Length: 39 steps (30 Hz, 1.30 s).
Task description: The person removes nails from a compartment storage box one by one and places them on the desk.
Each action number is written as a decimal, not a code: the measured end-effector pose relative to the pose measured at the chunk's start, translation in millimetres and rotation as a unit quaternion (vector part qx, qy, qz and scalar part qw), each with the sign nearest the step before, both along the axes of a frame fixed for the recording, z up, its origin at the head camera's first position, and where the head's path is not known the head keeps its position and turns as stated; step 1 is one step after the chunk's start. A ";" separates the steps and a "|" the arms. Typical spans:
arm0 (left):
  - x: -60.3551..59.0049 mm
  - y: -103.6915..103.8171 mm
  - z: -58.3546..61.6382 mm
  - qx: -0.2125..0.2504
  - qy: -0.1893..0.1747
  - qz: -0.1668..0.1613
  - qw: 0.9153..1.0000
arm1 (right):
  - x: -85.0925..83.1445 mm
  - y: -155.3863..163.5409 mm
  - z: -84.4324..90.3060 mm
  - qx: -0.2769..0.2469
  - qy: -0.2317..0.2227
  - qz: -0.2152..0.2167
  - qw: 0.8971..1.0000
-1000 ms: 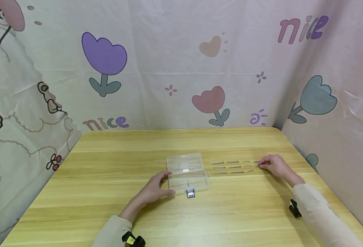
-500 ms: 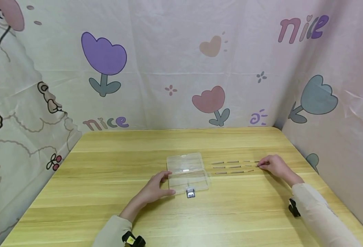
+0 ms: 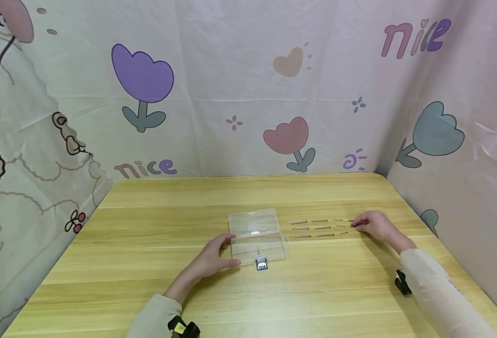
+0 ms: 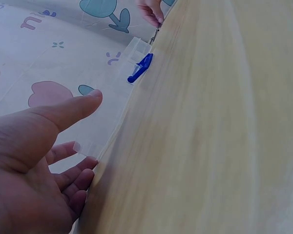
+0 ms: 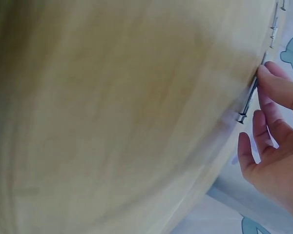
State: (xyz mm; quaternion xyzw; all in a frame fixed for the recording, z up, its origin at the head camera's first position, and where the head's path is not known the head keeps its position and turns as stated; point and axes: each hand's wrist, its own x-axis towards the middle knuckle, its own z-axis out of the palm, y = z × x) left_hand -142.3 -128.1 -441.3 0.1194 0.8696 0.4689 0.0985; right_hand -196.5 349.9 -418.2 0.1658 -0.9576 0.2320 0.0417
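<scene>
The printed curtain [image 3: 248, 89] encloses the tabletop [image 3: 147, 263] on three sides. A clear plastic box [image 3: 257, 236] lies near the tabletop centre, lid open, with a latch [image 3: 260, 264] at its near edge. The left hand [image 3: 213, 259] rests against the box's left side, thumb and fingers spread in a wide, relaxed grip around its near corner. To the right of the box, thin metal pins [image 3: 312, 228] lie in three rows. The right hand [image 3: 373, 225] sits at the right end of these rows; its fingertips [image 5: 269, 78] touch one pin [image 5: 248, 101], apparently pinching it, though the wrist view is too oblique for certainty.
</scene>
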 end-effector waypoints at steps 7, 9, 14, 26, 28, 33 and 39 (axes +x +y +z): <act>-1.1 -0.4 -0.8 0.000 0.002 -0.005 1.000 | -1.5 0.2 5.4 -0.005 -0.012 -0.011 1.000; -1.2 -0.5 -0.8 0.001 0.001 -0.006 1.000 | -1.7 0.1 7.0 -0.006 -0.017 -0.017 1.000; -0.5 -0.3 -1.1 0.000 0.000 -0.006 1.000 | -2.7 -0.5 12.3 -0.003 -0.006 -0.025 1.000; 0.4 0.3 1.4 0.001 0.004 -0.013 1.000 | 6.6 -32.2 25.9 -0.012 0.013 -0.004 1.000; 0.6 1.1 1.8 0.002 0.003 -0.017 1.000 | 11.0 -41.4 28.2 -0.019 0.010 0.007 1.000; 0.4 3.0 3.1 0.005 -0.004 -0.027 1.000 | 23.9 -60.1 33.4 -0.040 -0.001 0.028 0.999; 2.3 2.9 4.2 0.014 -0.019 -0.030 0.999 | 39.8 -75.9 32.8 -0.057 -0.013 0.037 0.998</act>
